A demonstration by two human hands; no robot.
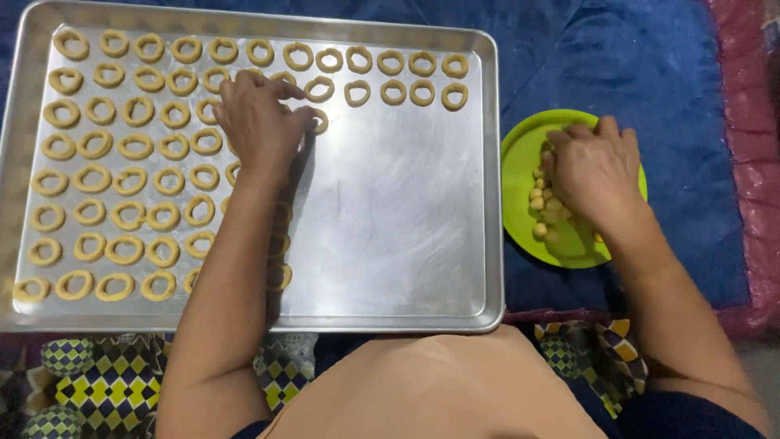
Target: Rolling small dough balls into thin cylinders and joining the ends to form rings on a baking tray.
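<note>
Dough ring (319, 122) pinched in left grip (262, 122) over tray (390, 244); right grip (593, 167) cannot tell, among dough balls (543, 213).

Left hand (260, 122) on dough ring (319, 122), right hand (593, 167) in green bowl (520, 146)

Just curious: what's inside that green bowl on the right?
Small pale dough balls lie in the green bowl. The right hand reaches in and covers much of it, so anything beneath stays hidden.

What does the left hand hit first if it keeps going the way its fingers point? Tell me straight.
Probably a dough ring just beyond the left hand, whose fingers point toward the far side of the metal tray. Height above the tray is unclear.
</note>
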